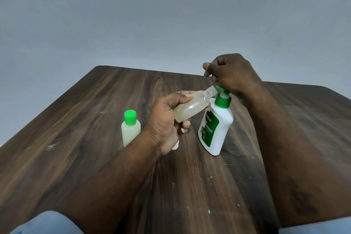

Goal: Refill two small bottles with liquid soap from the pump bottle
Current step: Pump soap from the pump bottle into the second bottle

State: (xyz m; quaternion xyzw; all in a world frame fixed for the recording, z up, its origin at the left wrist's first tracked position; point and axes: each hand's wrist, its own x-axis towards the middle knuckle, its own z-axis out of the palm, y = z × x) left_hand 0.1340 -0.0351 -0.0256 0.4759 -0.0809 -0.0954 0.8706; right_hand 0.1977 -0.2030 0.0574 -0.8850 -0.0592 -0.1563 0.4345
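1. Hands are working over the middle of the dark wooden desk [85, 129], with both bare forearms reaching in from its near edge.
2. The left hand [167, 119] is grasping the open small bottle [190, 107]. Its fingers are wrapping round the bottle's lower body, its thumb is lying along the upper side, and the back of the hand is facing the camera.
3. That bottle is being held clear of the desk and is tilting, its bare threaded neck pointing up and to the right. Its mouth is sitting right at the spout of the green pump head [222, 99]. Pale, cloudy liquid is filling much of its body.
4. The right hand [233, 74] is arching over the pump head, knuckles up and fingers curling under, with its underside meeting the top of the pump. The thumb and forefinger are reaching toward the desk's far edge with their tips together. Whether they are pinching something small there cannot be told from this angle.
5. The pump bottle [218, 131], white with a green label, is standing upright a little to the right of the desk's middle, under the right wrist.
6. The capped small bottle [131, 131] is standing upright just beside the left wrist, on the side toward the desk's left edge. It is wearing its green cap and holding pale liquid.
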